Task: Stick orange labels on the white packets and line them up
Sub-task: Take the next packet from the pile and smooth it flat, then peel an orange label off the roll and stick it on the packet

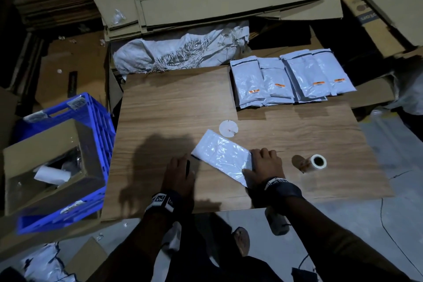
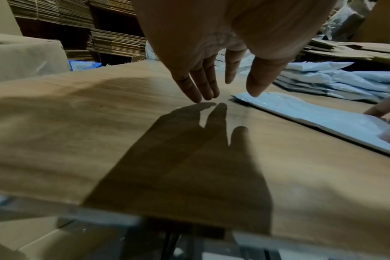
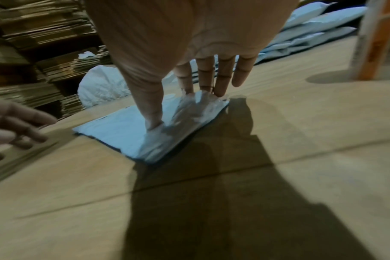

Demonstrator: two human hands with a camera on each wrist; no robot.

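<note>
2 hands work the near part of the wooden board. The right hand lies flat, fingers straight, pressing down the near right end of an unlabelled white packet; I judge it is pinning the slippery plastic so a label can go on. The left hand hovers released and holding nothing, fingers extended just beside the packet's left edge, not touching it as far as the left wrist view shows. The label roll stands to the right of the right hand, within easy reach, and a round white disc lies just beyond the packet. Farther back, 4 overlapping stacks of labelled packets sit in a row at the board's far right corner, each showing an orange label.
</note>
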